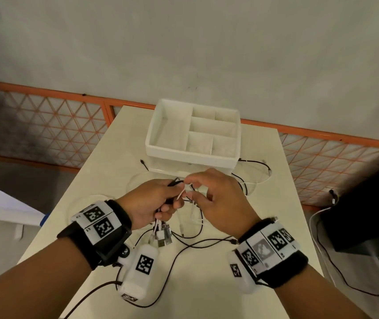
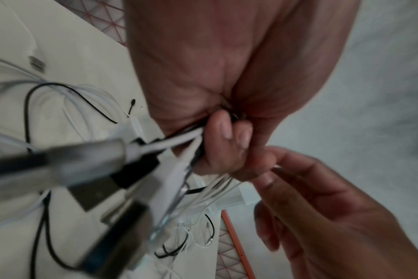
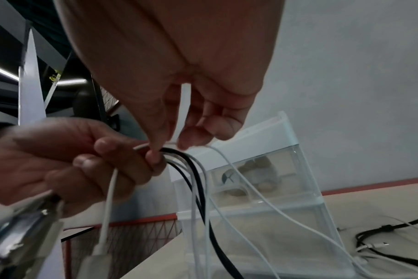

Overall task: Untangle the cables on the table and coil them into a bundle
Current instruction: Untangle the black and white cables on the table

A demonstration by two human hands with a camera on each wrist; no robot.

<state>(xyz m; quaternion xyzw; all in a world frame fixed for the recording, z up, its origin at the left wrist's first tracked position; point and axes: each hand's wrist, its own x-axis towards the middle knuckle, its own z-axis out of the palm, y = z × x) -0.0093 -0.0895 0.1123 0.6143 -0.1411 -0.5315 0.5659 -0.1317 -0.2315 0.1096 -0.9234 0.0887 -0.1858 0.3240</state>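
White and black thin cables (image 1: pixel 161 223) were fisted in left hand (image 1: pixel 151 204); one white strand pinched by right hand (image 1: pixel 216 199) fingertips. Risk judged: hard pull tightens tangle.

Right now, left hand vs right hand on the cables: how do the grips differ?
The left hand wraps a fist round a whole bunch of black and white cables, USB plugs hanging below it; the right hand only pinches a single white cable with its fingertips. The left hand's fingers are fully curled; the right hand's other fingers stay looser. Both are raised above the table, in front of the white organizer.
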